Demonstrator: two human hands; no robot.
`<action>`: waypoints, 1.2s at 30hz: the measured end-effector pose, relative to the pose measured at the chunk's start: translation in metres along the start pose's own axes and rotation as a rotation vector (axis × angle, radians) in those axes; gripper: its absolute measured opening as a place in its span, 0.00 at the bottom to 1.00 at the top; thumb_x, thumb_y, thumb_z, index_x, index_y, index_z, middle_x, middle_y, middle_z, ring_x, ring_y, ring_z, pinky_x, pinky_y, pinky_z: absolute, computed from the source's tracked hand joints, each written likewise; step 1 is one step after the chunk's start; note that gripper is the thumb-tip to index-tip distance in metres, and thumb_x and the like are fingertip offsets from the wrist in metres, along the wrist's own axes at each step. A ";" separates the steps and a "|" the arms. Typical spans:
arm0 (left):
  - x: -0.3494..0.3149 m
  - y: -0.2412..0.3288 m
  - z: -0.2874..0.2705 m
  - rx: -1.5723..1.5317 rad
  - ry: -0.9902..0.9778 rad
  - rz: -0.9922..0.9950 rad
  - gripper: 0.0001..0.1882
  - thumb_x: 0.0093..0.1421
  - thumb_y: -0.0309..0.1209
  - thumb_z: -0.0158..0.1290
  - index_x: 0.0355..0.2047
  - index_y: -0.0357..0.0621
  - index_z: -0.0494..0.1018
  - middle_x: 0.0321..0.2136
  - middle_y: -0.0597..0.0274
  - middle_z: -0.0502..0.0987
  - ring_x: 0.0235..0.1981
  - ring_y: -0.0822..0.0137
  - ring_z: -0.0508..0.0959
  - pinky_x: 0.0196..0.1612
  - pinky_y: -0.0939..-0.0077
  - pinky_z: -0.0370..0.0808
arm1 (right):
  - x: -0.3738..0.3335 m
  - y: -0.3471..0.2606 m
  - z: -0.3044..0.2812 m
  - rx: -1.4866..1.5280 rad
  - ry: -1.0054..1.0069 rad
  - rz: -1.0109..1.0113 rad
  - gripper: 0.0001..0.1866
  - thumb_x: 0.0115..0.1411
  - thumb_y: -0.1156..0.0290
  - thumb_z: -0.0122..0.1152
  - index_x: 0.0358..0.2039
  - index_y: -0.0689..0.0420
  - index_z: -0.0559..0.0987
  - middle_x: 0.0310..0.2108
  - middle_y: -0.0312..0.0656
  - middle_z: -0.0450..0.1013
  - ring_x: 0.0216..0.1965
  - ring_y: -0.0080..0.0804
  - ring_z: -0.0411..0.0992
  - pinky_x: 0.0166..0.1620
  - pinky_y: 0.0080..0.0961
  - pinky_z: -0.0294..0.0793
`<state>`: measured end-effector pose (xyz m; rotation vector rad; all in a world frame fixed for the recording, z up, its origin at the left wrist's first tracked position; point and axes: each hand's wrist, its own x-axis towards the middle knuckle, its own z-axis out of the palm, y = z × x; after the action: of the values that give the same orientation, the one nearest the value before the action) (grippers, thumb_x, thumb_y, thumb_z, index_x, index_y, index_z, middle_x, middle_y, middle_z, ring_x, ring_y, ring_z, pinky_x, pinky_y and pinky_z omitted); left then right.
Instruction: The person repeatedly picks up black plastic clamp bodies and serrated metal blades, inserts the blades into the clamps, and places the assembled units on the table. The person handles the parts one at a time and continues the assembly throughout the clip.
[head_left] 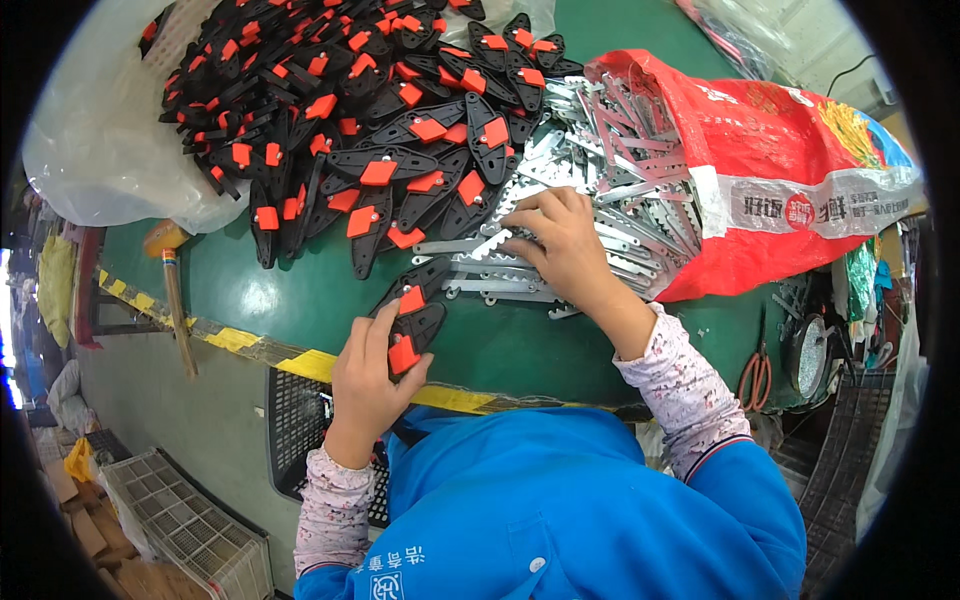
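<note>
Here at the green surface [590,350], the left hand [365,385] works low and near the taped edge, its grip pinching a black plastic bracket [427,322] with a red diamond-shaped tab between thumb and fingers, while a second black bracket [432,270] lies just beyond it, right by the fingertips, though whether they touch that one is hard to tell! Over to the right hand [568,250], palm down above the metal, and its grip has thumb and forefinger closed on a toothed metal strip [491,244], held at the near left side of a heap of silvery strips [640,235]! Those strips spill from the mouth of a red printed sack [770,130] lying on its side, and left of them rises a big pile of black brackets [340,130], red tabs pointing every way, partly on a pale plastic sheet [90,140]; a wooden-handled hammer [175,300] lies at the left edge, red-handled scissors [757,380] at the right
</note>
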<state>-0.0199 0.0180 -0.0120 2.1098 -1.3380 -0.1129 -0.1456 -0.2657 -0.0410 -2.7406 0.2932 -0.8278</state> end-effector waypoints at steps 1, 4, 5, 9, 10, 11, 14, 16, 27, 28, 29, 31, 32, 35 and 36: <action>-0.004 -0.004 -0.001 0.006 -0.004 -0.008 0.37 0.55 0.34 0.71 0.62 0.35 0.70 0.43 0.47 0.74 0.39 0.48 0.78 0.40 0.59 0.77 | 0.001 -0.005 0.008 0.027 -0.014 -0.004 0.13 0.54 0.66 0.74 0.40 0.51 0.84 0.42 0.35 0.76 0.48 0.40 0.71 0.53 0.39 0.69; -0.015 -0.015 -0.001 0.054 0.022 0.012 0.36 0.55 0.28 0.69 0.63 0.36 0.69 0.45 0.44 0.73 0.45 0.43 0.76 0.49 0.56 0.74 | 0.007 -0.022 0.019 0.132 0.003 -0.107 0.10 0.55 0.68 0.73 0.38 0.51 0.84 0.37 0.34 0.74 0.43 0.38 0.72 0.50 0.39 0.69; -0.019 -0.017 -0.002 0.053 0.022 -0.008 0.36 0.54 0.28 0.69 0.63 0.36 0.69 0.46 0.43 0.73 0.46 0.43 0.76 0.50 0.56 0.74 | 0.011 -0.027 0.019 0.179 0.023 -0.169 0.09 0.56 0.69 0.72 0.38 0.51 0.84 0.36 0.34 0.74 0.41 0.38 0.72 0.48 0.39 0.69; -0.026 -0.018 -0.010 -0.035 0.017 -0.118 0.35 0.54 0.26 0.69 0.61 0.35 0.69 0.50 0.42 0.74 0.49 0.40 0.76 0.54 0.57 0.75 | 0.011 -0.058 0.004 0.378 -0.139 -0.133 0.08 0.57 0.70 0.70 0.38 0.52 0.83 0.33 0.37 0.73 0.36 0.39 0.74 0.41 0.38 0.71; -0.026 -0.016 -0.011 -0.075 0.016 -0.147 0.35 0.55 0.26 0.69 0.61 0.35 0.69 0.50 0.42 0.74 0.49 0.40 0.76 0.54 0.56 0.75 | 0.008 -0.064 0.000 0.355 -0.164 -0.140 0.09 0.57 0.70 0.70 0.39 0.53 0.82 0.32 0.38 0.72 0.35 0.39 0.74 0.39 0.38 0.71; -0.026 -0.016 -0.012 -0.115 0.014 -0.176 0.34 0.55 0.26 0.69 0.61 0.35 0.69 0.50 0.42 0.74 0.50 0.40 0.76 0.54 0.56 0.75 | 0.005 -0.069 -0.002 0.332 -0.188 -0.147 0.09 0.58 0.70 0.70 0.39 0.53 0.82 0.32 0.38 0.72 0.34 0.40 0.74 0.38 0.37 0.71; -0.025 -0.017 -0.012 -0.103 0.012 -0.142 0.34 0.55 0.26 0.69 0.61 0.35 0.70 0.50 0.41 0.74 0.50 0.40 0.77 0.54 0.56 0.75 | 0.002 -0.072 -0.005 0.275 -0.193 -0.144 0.08 0.58 0.69 0.69 0.39 0.53 0.82 0.31 0.39 0.71 0.34 0.40 0.75 0.36 0.37 0.72; -0.023 -0.020 -0.013 -0.014 0.007 -0.074 0.35 0.54 0.26 0.69 0.61 0.35 0.70 0.50 0.42 0.74 0.49 0.41 0.77 0.54 0.56 0.75 | 0.002 -0.074 -0.010 0.227 -0.217 -0.165 0.08 0.58 0.69 0.68 0.38 0.54 0.81 0.31 0.39 0.71 0.35 0.39 0.75 0.37 0.37 0.73; -0.028 -0.011 -0.021 -0.046 -0.091 -0.033 0.42 0.49 0.24 0.72 0.65 0.35 0.69 0.50 0.43 0.74 0.50 0.43 0.77 0.54 0.56 0.75 | -0.006 -0.075 -0.035 0.178 -0.388 -0.194 0.09 0.58 0.71 0.65 0.39 0.56 0.81 0.34 0.39 0.72 0.38 0.38 0.76 0.39 0.36 0.76; -0.028 -0.010 -0.019 -0.061 -0.089 -0.031 0.41 0.49 0.24 0.73 0.64 0.35 0.69 0.50 0.43 0.74 0.50 0.43 0.77 0.54 0.56 0.76 | -0.008 -0.076 -0.035 0.185 -0.375 -0.202 0.09 0.58 0.71 0.65 0.40 0.56 0.81 0.34 0.39 0.72 0.38 0.38 0.76 0.39 0.36 0.76; -0.028 -0.009 -0.019 -0.076 -0.087 -0.029 0.41 0.49 0.24 0.73 0.64 0.35 0.69 0.50 0.43 0.74 0.50 0.43 0.77 0.54 0.56 0.76 | -0.009 -0.077 -0.035 0.192 -0.362 -0.210 0.09 0.59 0.71 0.65 0.40 0.56 0.81 0.34 0.38 0.72 0.38 0.38 0.76 0.39 0.36 0.76; -0.032 -0.009 -0.018 -0.063 -0.094 -0.028 0.39 0.49 0.24 0.72 0.63 0.35 0.71 0.49 0.43 0.76 0.49 0.43 0.78 0.53 0.56 0.76 | -0.011 -0.078 -0.035 0.205 -0.343 -0.225 0.09 0.59 0.70 0.65 0.41 0.55 0.81 0.34 0.38 0.72 0.38 0.38 0.77 0.39 0.36 0.76; -0.033 -0.009 -0.018 -0.057 -0.096 -0.028 0.38 0.50 0.25 0.72 0.62 0.35 0.71 0.48 0.43 0.77 0.48 0.43 0.79 0.52 0.56 0.77 | -0.010 -0.078 -0.037 0.210 -0.337 -0.231 0.10 0.59 0.69 0.65 0.41 0.55 0.82 0.34 0.38 0.72 0.38 0.37 0.77 0.40 0.35 0.76; -0.032 -0.006 -0.024 -0.042 -0.097 -0.013 0.36 0.49 0.25 0.72 0.59 0.35 0.73 0.46 0.44 0.80 0.45 0.44 0.81 0.50 0.56 0.78 | -0.007 -0.070 -0.045 0.128 -0.306 -0.294 0.14 0.59 0.67 0.68 0.45 0.54 0.82 0.31 0.37 0.70 0.36 0.35 0.76 0.35 0.34 0.75; -0.031 -0.006 -0.026 -0.031 -0.104 0.026 0.36 0.49 0.25 0.72 0.59 0.35 0.74 0.46 0.44 0.80 0.45 0.44 0.81 0.50 0.56 0.79 | -0.006 -0.067 -0.047 0.084 -0.294 -0.321 0.15 0.59 0.65 0.69 0.46 0.54 0.83 0.30 0.37 0.69 0.34 0.33 0.76 0.33 0.33 0.75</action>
<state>-0.0203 0.0574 -0.0025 2.0853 -1.4146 -0.2341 -0.1688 -0.2093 0.0140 -2.8164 -0.2403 -0.4795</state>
